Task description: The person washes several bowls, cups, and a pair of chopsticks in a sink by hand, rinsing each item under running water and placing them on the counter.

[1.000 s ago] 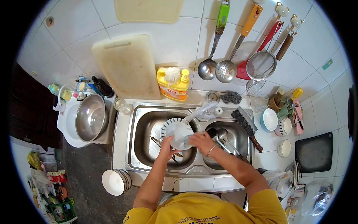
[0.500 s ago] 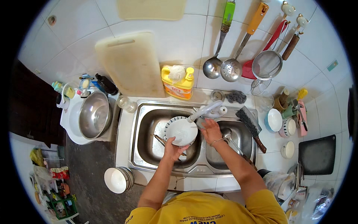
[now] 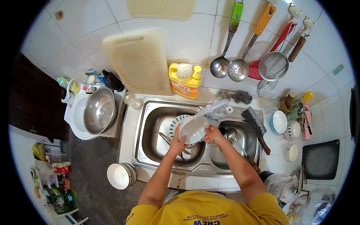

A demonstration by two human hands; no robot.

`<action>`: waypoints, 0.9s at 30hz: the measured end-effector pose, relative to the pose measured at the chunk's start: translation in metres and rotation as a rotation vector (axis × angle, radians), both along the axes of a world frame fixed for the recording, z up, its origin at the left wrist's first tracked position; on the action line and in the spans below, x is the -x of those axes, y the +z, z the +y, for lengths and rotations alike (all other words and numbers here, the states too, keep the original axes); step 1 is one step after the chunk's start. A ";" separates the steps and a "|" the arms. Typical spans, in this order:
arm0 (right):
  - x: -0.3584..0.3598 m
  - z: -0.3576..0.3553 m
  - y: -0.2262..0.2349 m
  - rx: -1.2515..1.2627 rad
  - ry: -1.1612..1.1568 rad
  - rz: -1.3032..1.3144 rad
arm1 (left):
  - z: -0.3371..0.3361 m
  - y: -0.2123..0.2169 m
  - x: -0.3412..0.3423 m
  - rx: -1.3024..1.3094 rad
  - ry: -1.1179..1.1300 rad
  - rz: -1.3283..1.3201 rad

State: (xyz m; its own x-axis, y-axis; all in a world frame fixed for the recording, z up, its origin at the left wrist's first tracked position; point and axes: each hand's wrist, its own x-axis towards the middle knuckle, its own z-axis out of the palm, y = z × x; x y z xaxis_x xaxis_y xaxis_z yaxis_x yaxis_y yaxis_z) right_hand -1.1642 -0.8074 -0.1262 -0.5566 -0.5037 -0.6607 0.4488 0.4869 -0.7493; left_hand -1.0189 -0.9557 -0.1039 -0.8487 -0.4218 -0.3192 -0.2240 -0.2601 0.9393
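Note:
Over the left basin (image 3: 150, 150) of the steel sink, a white bowl (image 3: 193, 129) tilts under the pale faucet (image 3: 210, 109). My left hand (image 3: 177, 141) grips its left rim, and my right hand (image 3: 212, 134) closes on its right side. Inside, the bowl looks wet. Partly covered by it, a bowl with dark stripes (image 3: 174, 123) shows in the basin behind. Chopsticks (image 3: 164, 137) lie in the same basin, close to my left hand. A metal spoon (image 3: 231, 133) rests in the right basin, beside my right wrist.
A cleaver (image 3: 255, 123) lies along the sink's right edge. Behind the sink stand a yellow detergent jug (image 3: 185, 80) and a cutting board (image 3: 138, 62). Stacked bowls (image 3: 119, 176) are at the near left, a steel basin (image 3: 100, 110) at the far left. Ladles (image 3: 219, 66) hang on the wall.
My right hand has come from beside the faucet to the bowl's right side. The white bowl has shifted right and tilted, uncovering part of the striped bowl.

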 end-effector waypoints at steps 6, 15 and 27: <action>-0.002 -0.031 -0.009 0.124 -0.041 0.101 | -0.007 0.025 -0.018 0.618 0.071 0.031; -0.007 -0.042 0.008 0.310 0.071 0.153 | -0.037 -0.002 -0.060 0.374 0.598 0.020; -0.001 -0.032 0.016 0.229 0.001 -0.040 | -0.161 -0.032 -0.096 -0.511 1.225 0.100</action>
